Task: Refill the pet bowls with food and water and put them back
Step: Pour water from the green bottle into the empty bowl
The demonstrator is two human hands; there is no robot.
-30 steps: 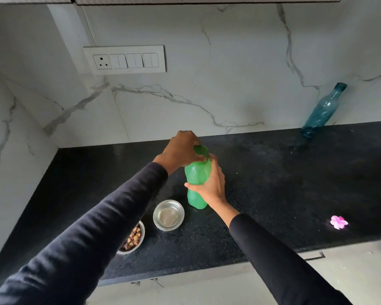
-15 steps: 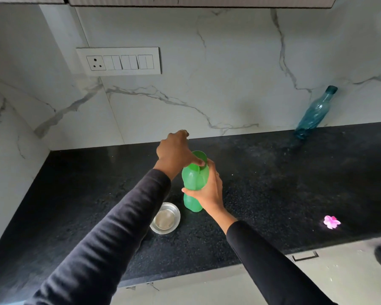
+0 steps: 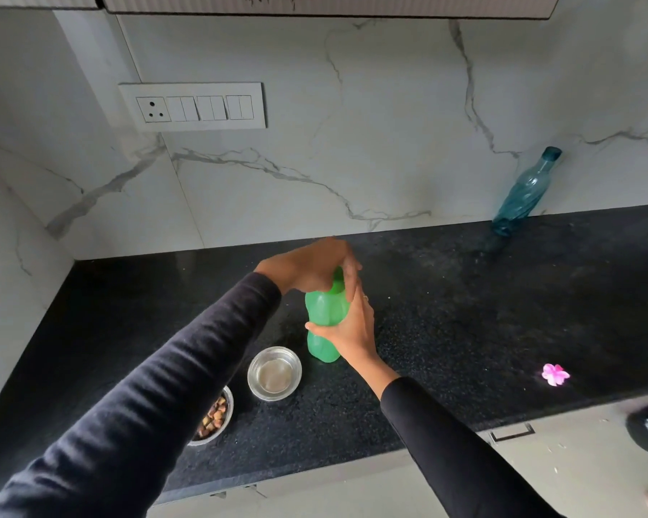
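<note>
**Cap work on the green bottle beside the bowls**

While the right hand [image 3: 347, 330] wraps the body of the green bottle [image 3: 324, 323] and keeps it standing on the black surface [image 3: 464, 312], the left hand [image 3: 311, 269] closes over the cap, so both grips are shut on the same bottle. Whether the cap is being loosened or tightened cannot be told.

The risk lies in how close things stand. The water bowl [image 3: 274, 373] sits just beside the bottle's base, and the left sleeve [image 3: 165, 386] passes over the food bowl [image 3: 214, 418], hiding part of it. A hard twist could tip the bottle or slide its base into the water bowl; a drop of the forearm could catch the food bowl, which is near the front edge, and scatter its contents.

As for contents, the food bowl holds brown kibble. The water bowl looks clear and shiny inside; it may hold a little water, but its level is hard to read. How full the green bottle is cannot be seen. A blue bottle [image 3: 524, 192] leans against the wall, well apart.
</note>
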